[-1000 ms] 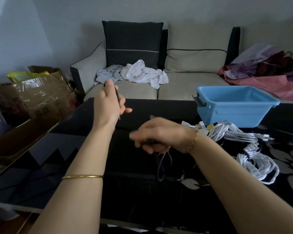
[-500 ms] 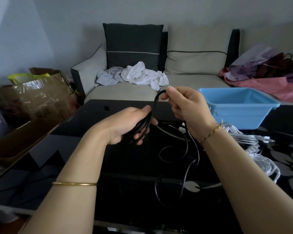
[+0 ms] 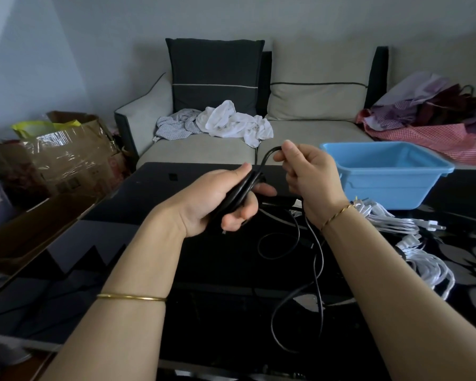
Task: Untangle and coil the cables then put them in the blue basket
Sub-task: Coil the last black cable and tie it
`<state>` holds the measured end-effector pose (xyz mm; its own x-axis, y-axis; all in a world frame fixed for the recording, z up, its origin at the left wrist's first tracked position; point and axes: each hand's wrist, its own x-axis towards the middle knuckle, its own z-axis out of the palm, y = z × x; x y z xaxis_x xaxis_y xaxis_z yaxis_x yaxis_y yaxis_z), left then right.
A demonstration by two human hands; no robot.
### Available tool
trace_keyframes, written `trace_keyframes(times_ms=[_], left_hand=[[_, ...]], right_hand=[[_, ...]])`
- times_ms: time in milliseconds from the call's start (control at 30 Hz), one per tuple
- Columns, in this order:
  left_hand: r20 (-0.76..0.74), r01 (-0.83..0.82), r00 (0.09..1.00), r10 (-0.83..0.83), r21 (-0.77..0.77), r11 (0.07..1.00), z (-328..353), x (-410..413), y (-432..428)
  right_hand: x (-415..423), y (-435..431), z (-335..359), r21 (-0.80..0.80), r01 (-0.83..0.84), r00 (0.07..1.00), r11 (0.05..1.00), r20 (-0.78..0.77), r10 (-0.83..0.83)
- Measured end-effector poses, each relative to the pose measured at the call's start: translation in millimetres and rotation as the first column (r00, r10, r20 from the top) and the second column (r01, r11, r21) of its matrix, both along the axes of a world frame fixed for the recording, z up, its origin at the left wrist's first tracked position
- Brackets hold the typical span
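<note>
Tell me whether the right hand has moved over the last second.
Yes. The right hand rose and shifted right, toward the blue basket, now pinching the black cable.

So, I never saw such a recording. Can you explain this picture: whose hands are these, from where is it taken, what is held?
No machine here: a person works with bare hands. The camera sits on the person's head and looks forward and down, so both arms enter from below. The left hand grips gathered loops of a black cable; the right hand pinches the next loop. The rest trails over the dark table. White cables lie beside the blue basket.
</note>
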<state>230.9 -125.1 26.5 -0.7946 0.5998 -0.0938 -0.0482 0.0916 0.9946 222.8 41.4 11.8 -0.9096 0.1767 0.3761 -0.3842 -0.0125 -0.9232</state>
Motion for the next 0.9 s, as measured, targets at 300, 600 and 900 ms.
trace_keyframes(times_ms=[300,600,900], left_hand=[[0.213,0.043,0.956,-0.204,0.582,0.812,1.6,-11.0,-1.9],[0.258,-0.528,0.842,0.473,0.573,0.627,1.4,-22.8,-8.1],[-0.168,-0.65,0.701,0.694,0.25,0.717,-0.9,-16.2,2.9]], right_hand=[[-4.5,-19.5,-31.6,0.057,-0.099,0.985,0.994,0.147,0.089],[24.1,-47.4,-26.4,0.323,-0.731,0.649,0.6,0.6,0.468],[33.3,-42.1,-0.5,0.459,-0.795,0.605,0.396,0.65,0.46]])
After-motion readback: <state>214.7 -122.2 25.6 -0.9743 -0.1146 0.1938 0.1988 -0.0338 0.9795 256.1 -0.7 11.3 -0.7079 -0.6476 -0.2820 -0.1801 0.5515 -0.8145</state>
